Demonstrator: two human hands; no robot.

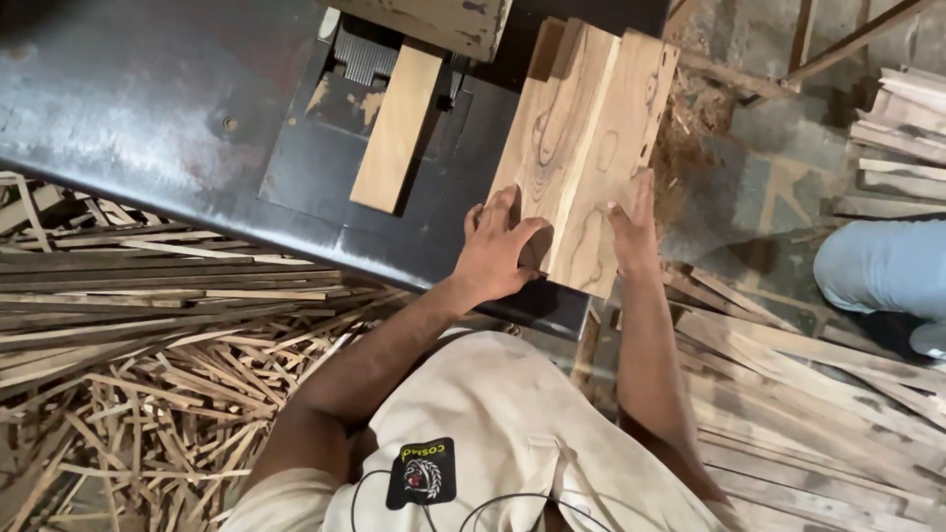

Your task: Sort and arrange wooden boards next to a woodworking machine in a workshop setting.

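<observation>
Left hand [496, 251] is spread open, fingers flat on the near left edge of the wood block [581, 158]; the right hand [633, 232] is pressed open against its near right edge, gripping nothing. That block lies flat on the dark metal worktop [148, 118] — a narrower plank [397, 130] sits just left of it. Looks like the feeding step to me, so steady, even pressure from both hands comes next.

Pale cream shirt [493, 414] — dusty, black printed patch [421, 473] — thin black cable [512, 504].
</observation>
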